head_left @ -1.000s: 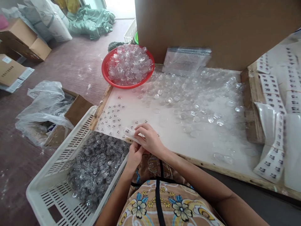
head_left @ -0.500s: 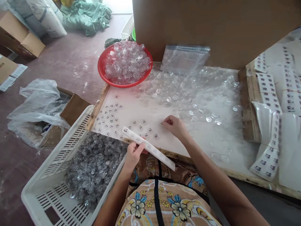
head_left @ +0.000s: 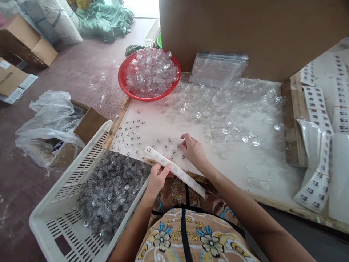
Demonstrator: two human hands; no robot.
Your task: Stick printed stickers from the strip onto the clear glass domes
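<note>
A white surface (head_left: 151,129) spreads before a seated person. A white plastic crate (head_left: 36,216) beside it holds heaped greyish pieces (head_left: 117,193). A red bowl (head_left: 122,83) of clear discs (head_left: 152,72) sits at the far left corner. A paper sticker strip (head_left: 188,180) slants across the near edge, pinched in the left hand (head_left: 156,178). The right hand (head_left: 193,151) is over the surface, fingertips bunched; whether they grip anything, I cannot tell. Small dark prints (head_left: 165,146) dot the left side.

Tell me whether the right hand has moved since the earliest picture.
Yes: judged against the red basin, the right hand has moved rightward, away from the strip.
</note>
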